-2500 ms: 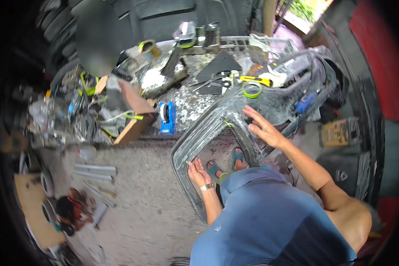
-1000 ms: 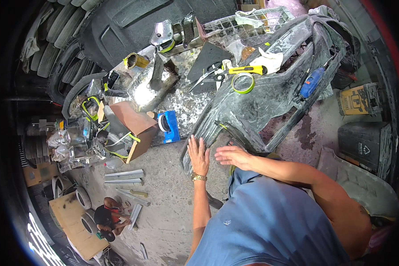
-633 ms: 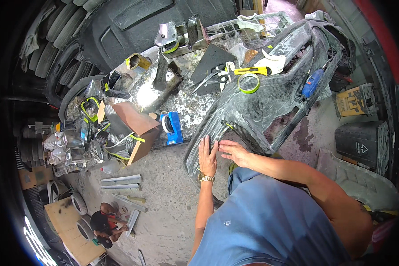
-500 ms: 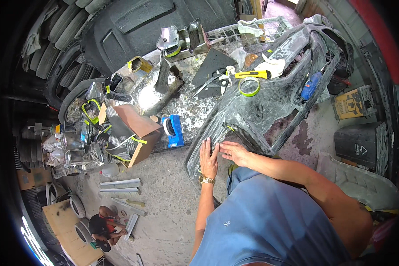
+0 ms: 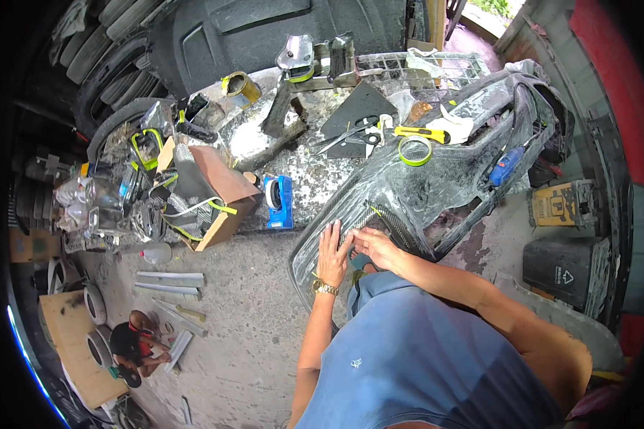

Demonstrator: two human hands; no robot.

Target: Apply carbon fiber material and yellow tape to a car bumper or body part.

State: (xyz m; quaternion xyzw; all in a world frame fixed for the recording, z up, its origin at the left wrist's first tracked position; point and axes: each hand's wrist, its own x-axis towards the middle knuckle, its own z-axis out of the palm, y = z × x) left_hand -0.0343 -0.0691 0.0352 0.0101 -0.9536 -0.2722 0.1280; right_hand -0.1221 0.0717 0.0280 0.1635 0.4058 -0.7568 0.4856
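Blue tape dispenser point(image 5: 285, 204), up and left of the fingers! Left hand point(image 5: 331, 259) laid on the grey moulded panel point(image 5: 436, 171), fingers straight, nearly together; the panel stretches up-right beyond them. Right hand point(image 5: 379, 249) just beside, fingertips pinched or not, I can't tell. Farther up-right, green tape roll point(image 5: 415, 162), then blue power tool point(image 5: 506, 166)!

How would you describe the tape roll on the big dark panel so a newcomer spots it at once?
Find the big dark panel at the left hand and follow it up the picture to the yellow cutter. Just below that lies the tape roll. Unlike the yellow cutter and the scissors nearby, it is a ring with a yellow-green edge.
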